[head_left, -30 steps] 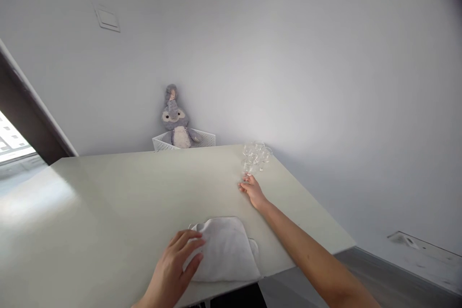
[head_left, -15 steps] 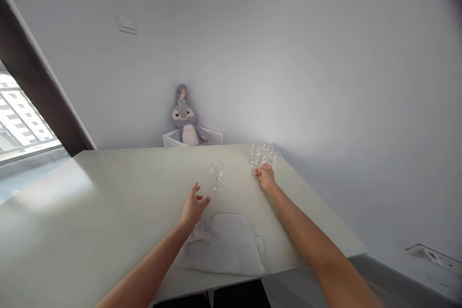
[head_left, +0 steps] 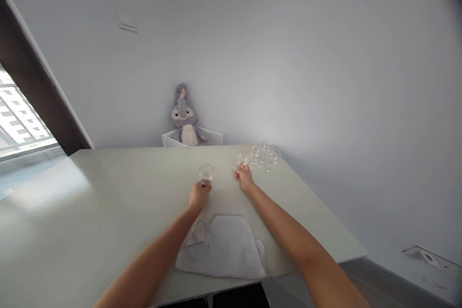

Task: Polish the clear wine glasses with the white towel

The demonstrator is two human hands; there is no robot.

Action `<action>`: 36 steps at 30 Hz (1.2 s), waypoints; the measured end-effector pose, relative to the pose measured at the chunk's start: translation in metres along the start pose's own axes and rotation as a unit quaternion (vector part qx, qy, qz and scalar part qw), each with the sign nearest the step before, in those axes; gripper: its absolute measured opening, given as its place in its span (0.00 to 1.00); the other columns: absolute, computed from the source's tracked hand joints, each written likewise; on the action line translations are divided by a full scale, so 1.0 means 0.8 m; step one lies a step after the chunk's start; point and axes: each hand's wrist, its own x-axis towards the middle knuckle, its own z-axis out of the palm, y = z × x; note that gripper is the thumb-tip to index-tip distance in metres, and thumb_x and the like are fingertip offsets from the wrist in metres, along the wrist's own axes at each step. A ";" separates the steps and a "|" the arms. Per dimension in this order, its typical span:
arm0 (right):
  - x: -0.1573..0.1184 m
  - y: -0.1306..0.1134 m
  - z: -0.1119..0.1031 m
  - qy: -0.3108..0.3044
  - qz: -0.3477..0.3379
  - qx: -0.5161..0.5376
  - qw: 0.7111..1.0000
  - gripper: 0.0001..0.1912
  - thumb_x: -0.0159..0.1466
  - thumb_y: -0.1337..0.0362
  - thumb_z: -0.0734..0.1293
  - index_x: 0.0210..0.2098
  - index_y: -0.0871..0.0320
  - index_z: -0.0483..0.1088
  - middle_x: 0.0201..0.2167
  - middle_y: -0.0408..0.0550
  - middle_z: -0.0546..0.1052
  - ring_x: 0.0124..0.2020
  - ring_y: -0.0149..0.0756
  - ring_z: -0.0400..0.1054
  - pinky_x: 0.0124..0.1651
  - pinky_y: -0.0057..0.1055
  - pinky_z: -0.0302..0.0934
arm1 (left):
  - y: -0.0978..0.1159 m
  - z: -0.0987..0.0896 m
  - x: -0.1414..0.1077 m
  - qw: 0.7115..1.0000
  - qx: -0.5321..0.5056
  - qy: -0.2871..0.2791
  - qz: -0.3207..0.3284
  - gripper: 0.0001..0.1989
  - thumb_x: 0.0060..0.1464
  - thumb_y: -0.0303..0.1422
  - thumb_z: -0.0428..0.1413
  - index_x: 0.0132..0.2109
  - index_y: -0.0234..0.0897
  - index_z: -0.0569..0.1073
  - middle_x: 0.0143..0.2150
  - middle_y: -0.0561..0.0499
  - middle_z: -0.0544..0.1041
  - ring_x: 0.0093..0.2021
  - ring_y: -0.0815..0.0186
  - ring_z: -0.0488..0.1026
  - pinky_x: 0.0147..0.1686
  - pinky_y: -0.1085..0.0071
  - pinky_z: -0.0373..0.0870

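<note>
On the pale, smooth-topped surface (head_left: 126,192), both hands are now engaged with glassware. The left hand (head_left: 199,196) has closed on a small clear stemmed glass (head_left: 206,171), which stood free of it a moment ago. Its fingers are curled in around the stem, just under the bowl; the glass is upright, rim up. Whether the foot is clear of the surface cannot be told.

The right hand (head_left: 246,178) has moved leftward, away from the clear stemware cluster (head_left: 267,152). Its fingers are partly closed at the lower part of a second clear stemmed glass (head_left: 242,159), the bowl showing above the fingertips. The grip appears to be at the stem, though the contact is too small to verify. This glass sits just to the left of the cluster, near its closest members.

Assessed effect: each hand is occupied with one glass, and the second is now separated from the others, so the risk of knocking its neighbours is judged lower, though not gone.

The folded white cloth (head_left: 227,250) lies flat at the near edge, between the forearms, untouched by the fingers. Beyond the far edge, a grey plush toy (head_left: 183,116) sits in a white perforated basket (head_left: 216,139) against the wall.
</note>
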 end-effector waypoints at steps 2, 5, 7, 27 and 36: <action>-0.015 0.004 0.029 -0.040 0.003 -0.005 0.999 0.23 0.44 0.69 0.62 0.42 0.55 0.61 0.49 0.49 0.66 0.35 0.28 0.67 0.28 0.21 0.62 | -0.011 -0.018 0.001 1.000 0.009 0.021 -0.006 0.12 0.49 0.34 0.52 0.40 0.36 0.73 0.34 0.46 0.76 0.33 0.65 0.71 0.32 0.73 0.62; -0.041 0.012 0.074 -0.107 0.011 -0.007 0.994 0.25 0.45 0.69 0.63 0.44 0.55 0.62 0.50 0.49 0.66 0.35 0.29 0.67 0.30 0.24 0.63 | -0.027 -0.045 0.002 0.998 0.026 0.056 -0.015 0.13 0.49 0.35 0.51 0.41 0.36 0.72 0.35 0.46 0.76 0.34 0.64 0.71 0.32 0.72 0.62; -0.056 0.017 0.097 -0.144 0.019 -0.008 0.989 0.27 0.45 0.68 0.64 0.46 0.54 0.63 0.51 0.48 0.66 0.34 0.30 0.68 0.31 0.26 0.64 | -0.036 -0.060 0.002 0.996 0.037 0.075 -0.021 0.13 0.49 0.36 0.51 0.41 0.36 0.72 0.35 0.46 0.76 0.34 0.63 0.71 0.32 0.72 0.61; 0.071 -0.027 -0.037 0.123 0.012 0.026 0.992 0.27 0.44 0.73 0.63 0.44 0.51 0.60 0.30 0.37 0.68 0.21 0.22 0.63 0.21 0.19 0.61 | -0.068 -0.091 -0.013 0.985 0.110 0.134 -0.015 0.15 0.50 0.37 0.48 0.42 0.38 0.73 0.26 0.51 0.71 0.28 0.66 0.67 0.26 0.73 0.58; -0.006 0.015 0.078 -0.002 0.021 0.010 1.000 0.10 0.49 0.63 0.66 0.31 0.58 0.65 0.18 0.36 0.64 0.16 0.23 0.59 0.17 0.20 0.56 | -0.074 -0.103 0.000 0.980 0.113 0.159 -0.030 0.15 0.51 0.37 0.48 0.42 0.38 0.72 0.26 0.51 0.71 0.27 0.66 0.66 0.25 0.73 0.57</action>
